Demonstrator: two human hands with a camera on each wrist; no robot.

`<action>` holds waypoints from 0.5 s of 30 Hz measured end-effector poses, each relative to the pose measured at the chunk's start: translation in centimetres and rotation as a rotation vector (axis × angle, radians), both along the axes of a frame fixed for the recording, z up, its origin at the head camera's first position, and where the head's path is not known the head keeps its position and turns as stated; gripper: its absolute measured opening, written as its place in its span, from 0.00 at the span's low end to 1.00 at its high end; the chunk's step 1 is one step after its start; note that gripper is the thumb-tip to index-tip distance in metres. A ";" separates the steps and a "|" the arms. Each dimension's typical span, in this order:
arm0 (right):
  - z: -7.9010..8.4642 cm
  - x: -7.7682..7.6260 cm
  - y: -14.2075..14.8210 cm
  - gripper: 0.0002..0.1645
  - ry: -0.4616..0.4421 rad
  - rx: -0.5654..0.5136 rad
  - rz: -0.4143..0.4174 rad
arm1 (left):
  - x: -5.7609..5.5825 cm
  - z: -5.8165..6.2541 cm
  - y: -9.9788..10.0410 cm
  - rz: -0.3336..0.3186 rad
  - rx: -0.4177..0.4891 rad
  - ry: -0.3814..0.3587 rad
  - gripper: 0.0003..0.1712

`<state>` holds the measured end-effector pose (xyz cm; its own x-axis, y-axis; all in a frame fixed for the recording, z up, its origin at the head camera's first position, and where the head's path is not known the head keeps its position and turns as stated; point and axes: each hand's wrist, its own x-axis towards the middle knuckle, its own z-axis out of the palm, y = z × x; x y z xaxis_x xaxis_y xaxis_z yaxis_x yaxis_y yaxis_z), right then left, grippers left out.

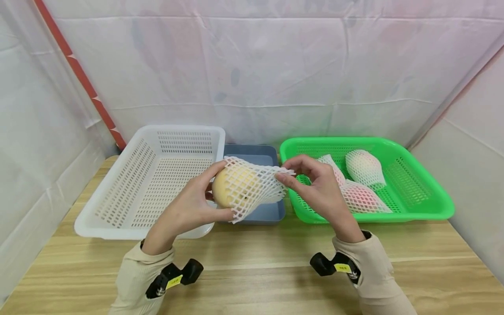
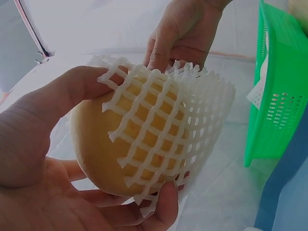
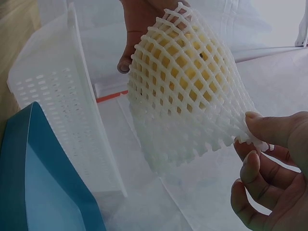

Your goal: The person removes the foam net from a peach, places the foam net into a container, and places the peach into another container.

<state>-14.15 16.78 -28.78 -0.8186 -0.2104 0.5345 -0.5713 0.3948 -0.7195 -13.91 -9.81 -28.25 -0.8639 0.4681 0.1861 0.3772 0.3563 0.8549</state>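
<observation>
Above the table, my left hand (image 1: 185,210) grips a round yellow fruit (image 1: 221,188) partly covered by a white foam net sleeve (image 1: 257,186). The fruit's left side is bare. In the left wrist view, the thumb and fingertips also touch the cut edge of the net (image 2: 154,130). My right hand (image 1: 320,188) pinches the loose right end of the sleeve between thumb and index finger. In the right wrist view, the net (image 3: 178,130) fans out from that pinch, and a dark spot shows on the fruit (image 3: 192,72) through the mesh.
A white perforated basket (image 1: 147,234) stands at the left with nothing visible inside. To the right, a green basket (image 1: 429,188) holds three net-wrapped pinkish fruits (image 1: 360,197). Between them, a blue-grey tray (image 1: 271,216) sits partly hidden under the hands' work. White cloth (image 1: 275,65) hangs behind.
</observation>
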 end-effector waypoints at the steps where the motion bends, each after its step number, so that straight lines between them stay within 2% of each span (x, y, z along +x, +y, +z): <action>1: 0.0 0.0 0.0 0.07 -0.001 -0.001 0.000 | 0.0 0.0 0.0 0.000 -0.001 0.005 0.52; 7: 0.0 -0.1 0.2 0.07 0.008 0.001 0.016 | 0.0 0.0 -0.1 0.002 -0.002 0.008 0.52; 15: 0.0 -0.2 0.4 0.07 0.013 0.002 0.021 | 0.0 0.1 -0.3 -0.006 0.031 -0.049 0.53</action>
